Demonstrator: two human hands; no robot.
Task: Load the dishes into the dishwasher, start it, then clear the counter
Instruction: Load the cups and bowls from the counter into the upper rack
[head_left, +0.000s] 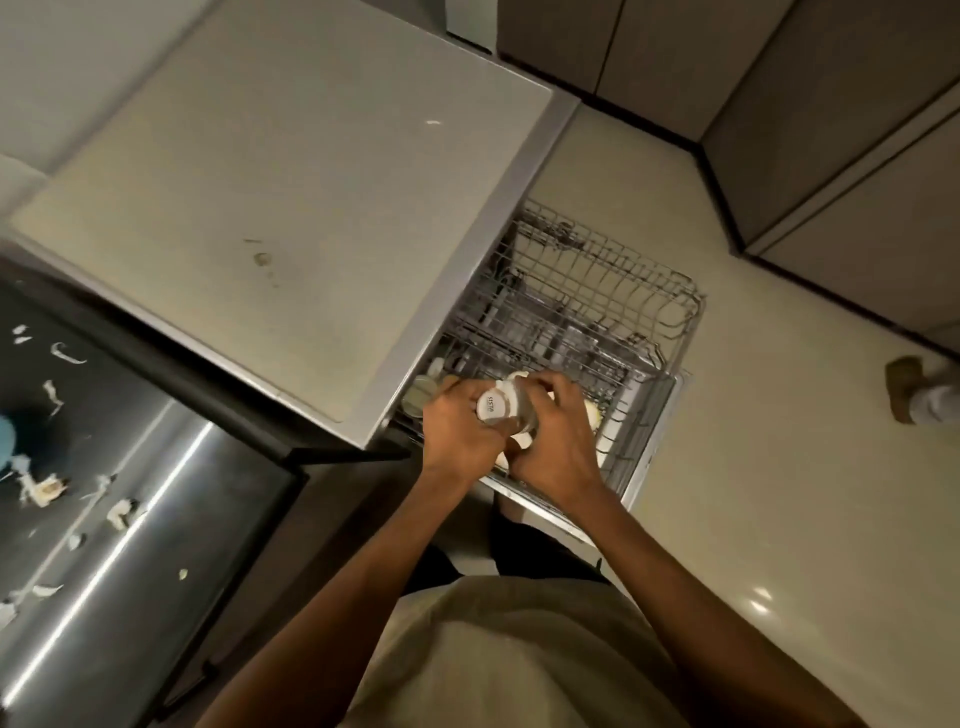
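hands: both over the near corner of the pulled-out rack (649, 312), close together, touching the same item
left hand (457, 431): fingers curled round the side of a cup (501, 410); thumb side hidden, so grip depth cannot be told
right hand (553, 436): fingers curled over the cup's far side and onto the pale dishes beneath; cannot tell if it grips or only steadies
cup: small, pale, round end with printed lettering facing the camera, so tilted or inverted; held just above the rack's near-left part
dishes (592, 413): pale pieces already in the rack under and beside the hands, mostly hidden
rack: far half bare wire, tines showing
step: judged as seating the cup among loaded pieces; loading not finished
risk 1: cup knocks the dishes below if lowered blind, since the hands hide the slot
risk 2: cup tips off the tines if released while tilted
risk 3: two hands on one small item, so a slip is likely when one lets go
risk 4: crowding the near corner while the far half sits unused
counter (260, 182): pale top beside the rack, small stain marks
sink (104, 493): steel, food scraps scattered; clearing not yet done
floor: someone's foot (909, 389) at right edge, well apart from the rack
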